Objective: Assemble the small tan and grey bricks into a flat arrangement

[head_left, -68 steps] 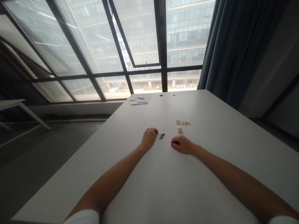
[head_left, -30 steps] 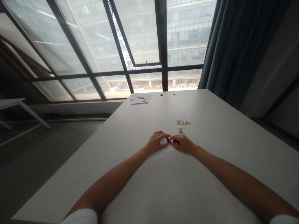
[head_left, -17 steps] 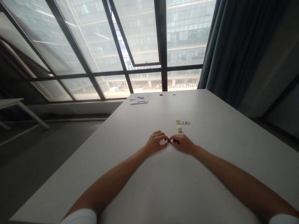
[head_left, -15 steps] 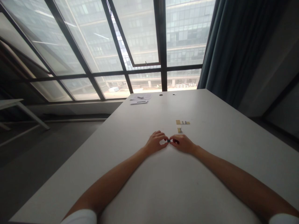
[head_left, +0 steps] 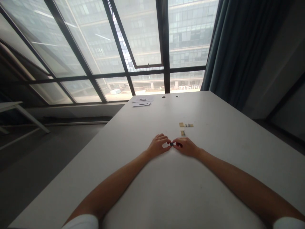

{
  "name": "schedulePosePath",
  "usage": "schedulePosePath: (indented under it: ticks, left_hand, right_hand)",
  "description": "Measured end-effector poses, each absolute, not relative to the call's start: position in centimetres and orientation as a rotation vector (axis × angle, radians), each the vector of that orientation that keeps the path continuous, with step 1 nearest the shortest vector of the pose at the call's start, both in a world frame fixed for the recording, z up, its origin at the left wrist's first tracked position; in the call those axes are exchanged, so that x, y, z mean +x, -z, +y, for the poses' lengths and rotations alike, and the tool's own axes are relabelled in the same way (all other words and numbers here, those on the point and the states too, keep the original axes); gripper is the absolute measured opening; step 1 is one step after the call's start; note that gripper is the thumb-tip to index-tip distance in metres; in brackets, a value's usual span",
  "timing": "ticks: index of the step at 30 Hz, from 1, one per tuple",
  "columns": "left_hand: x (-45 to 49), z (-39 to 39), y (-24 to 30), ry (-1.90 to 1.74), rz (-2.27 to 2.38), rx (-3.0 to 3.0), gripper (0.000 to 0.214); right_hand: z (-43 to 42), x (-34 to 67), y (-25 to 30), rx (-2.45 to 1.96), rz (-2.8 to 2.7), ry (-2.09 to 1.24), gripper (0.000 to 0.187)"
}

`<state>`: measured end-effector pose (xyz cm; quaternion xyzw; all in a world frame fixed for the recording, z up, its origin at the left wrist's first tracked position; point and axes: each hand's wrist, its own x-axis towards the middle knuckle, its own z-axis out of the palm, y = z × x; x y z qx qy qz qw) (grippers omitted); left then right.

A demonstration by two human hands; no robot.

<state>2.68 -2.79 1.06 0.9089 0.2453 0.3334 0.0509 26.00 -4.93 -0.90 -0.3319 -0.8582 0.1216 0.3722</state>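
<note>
A small dark block (head_left: 172, 144), too small to name more closely, is pinched between my two hands just above or on the white table (head_left: 152, 184); I cannot tell whether it touches the top. My left hand (head_left: 159, 144) grips its left side with thumb and forefinger, the other fingers stretched forward. On the right side, the thumb and forefinger of my right hand (head_left: 187, 147) close on the same block, with the remaining fingers curled. Just beyond my right hand lies a small yellowish piece with dark marks (head_left: 183, 133). Farther back is a longer yellowish strip (head_left: 186, 125).
White papers (head_left: 143, 102) with a dark slim item lie at the table's far left corner. Two small dark spots (head_left: 164, 97) show near the far edge. Windows stand behind the table, a dark blue curtain (head_left: 228, 57) at right, another white table (head_left: 10, 106) at far left.
Both hands keep their pinch on the dark block in nearly the same place. The whole view has shifted very slightly.
</note>
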Motion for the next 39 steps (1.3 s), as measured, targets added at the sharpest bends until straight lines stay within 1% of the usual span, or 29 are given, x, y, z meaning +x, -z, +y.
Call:
schedulePosePath:
  ticks: [17,24,39]
  left_hand:
    - [2.42,-2.87,-1.45,-0.994,0.707,2.758,0.018]
    - [2.35,-3.09,-1.73,-1.011,0.669,2.745,0.018]
    - [2.50,-3.12,-1.67,-1.001,0.640,2.765,0.021]
  right_hand:
    - [-4.88,26.10,0.81,-0.808,-2.226,-0.301,0.014]
    - [-4.85,26.17,0.81,-0.738,-2.245,-0.312,0.017]
    - [-4.96,26.33,0.11,-0.652,-2.254,-0.198,0.026]
